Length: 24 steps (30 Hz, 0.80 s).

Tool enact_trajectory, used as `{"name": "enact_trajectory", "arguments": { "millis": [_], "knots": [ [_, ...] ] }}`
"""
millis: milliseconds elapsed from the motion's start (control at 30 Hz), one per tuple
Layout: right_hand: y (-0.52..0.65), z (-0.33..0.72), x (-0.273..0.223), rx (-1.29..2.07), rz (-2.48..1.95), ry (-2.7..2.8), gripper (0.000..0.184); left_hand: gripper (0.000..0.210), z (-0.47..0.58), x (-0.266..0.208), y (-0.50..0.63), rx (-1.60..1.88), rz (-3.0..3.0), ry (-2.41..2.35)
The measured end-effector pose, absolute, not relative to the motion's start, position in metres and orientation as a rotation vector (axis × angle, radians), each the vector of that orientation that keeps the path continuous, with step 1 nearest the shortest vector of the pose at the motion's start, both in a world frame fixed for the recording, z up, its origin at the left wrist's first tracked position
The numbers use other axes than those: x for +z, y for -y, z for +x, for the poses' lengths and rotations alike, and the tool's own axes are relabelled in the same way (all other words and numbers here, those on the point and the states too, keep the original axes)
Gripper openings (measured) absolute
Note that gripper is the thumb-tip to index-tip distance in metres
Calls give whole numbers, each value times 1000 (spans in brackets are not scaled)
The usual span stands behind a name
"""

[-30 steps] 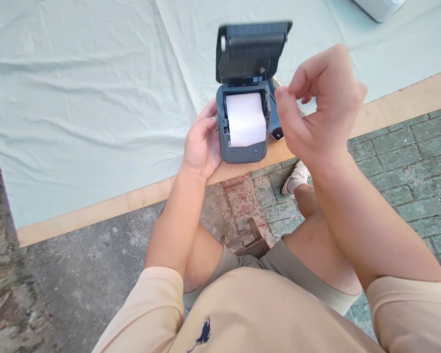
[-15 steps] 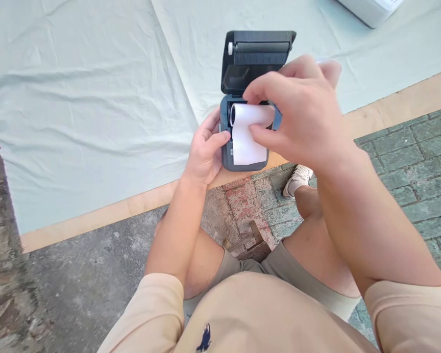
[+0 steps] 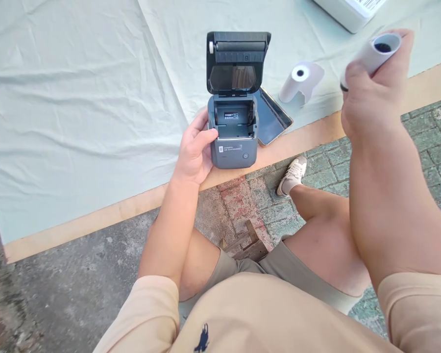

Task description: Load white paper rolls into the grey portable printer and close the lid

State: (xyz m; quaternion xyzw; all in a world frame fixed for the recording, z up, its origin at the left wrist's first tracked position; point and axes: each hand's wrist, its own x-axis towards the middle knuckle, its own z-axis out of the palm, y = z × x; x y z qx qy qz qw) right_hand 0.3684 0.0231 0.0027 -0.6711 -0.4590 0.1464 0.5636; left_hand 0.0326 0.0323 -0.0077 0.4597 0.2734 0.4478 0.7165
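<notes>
My left hand (image 3: 196,149) grips the left side of a small dark label printer (image 3: 233,152), its thumb on the front rim. The printer's lid stands raised, and no roll lies in its paper bay. Off to the right, my right hand (image 3: 377,93) is closed around a white paper roll (image 3: 367,56) with a dark core, held in the air. Between the two hands, another paper roll (image 3: 296,86) with a loose curled end rests on the cloth. A dark phone-like slab (image 3: 274,117) lies beside the printer, partly hidden behind it.
A pale cloth (image 3: 77,108) covers the table, whose wooden edge (image 3: 106,215) runs along the front. A white box-like device (image 3: 349,12) stands at the back right. Under the table edge are my legs, a shoe (image 3: 293,174) and a small wooden stool (image 3: 252,245).
My right hand has lifted the paper roll out of the printer and carried it to the right. The second roll and the dark slab have come into sight. My left hand still holds the printer.
</notes>
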Motion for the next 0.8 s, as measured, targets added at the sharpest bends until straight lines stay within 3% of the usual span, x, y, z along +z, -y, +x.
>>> {"name": "enact_trajectory", "arguments": {
  "millis": [100, 233, 333, 400, 533, 667, 800],
  "knots": [
    [-12, 362, 9, 177, -1772, 1391, 38, 50, 32, -9, -34, 974, 1062, -625],
    [-6, 349, 23, 138, -2025, 1404, 39, 49, 32, -10, -35, 978, 1077, -611],
    [0, 334, 39, 207, -2147, 1316, 73, 44, 32, -9, -35, 985, 1067, -583],
    [4, 323, 50, 110, -2104, 1283, 85, 43, 32, -9, -35, 982, 1054, -577],
    [0, 298, 58, -148, -2032, 1494, 63, 47, 31, -8, -35, 962, 1022, -579],
    [-20, 287, 49, 150, -2118, 1608, 51, 43, 32, -8, -33, 987, 1018, -551],
    [-23, 286, 57, 375, -1786, 1706, 32, 41, 33, -8, -32, 1004, 1000, -535]
  ]
}}
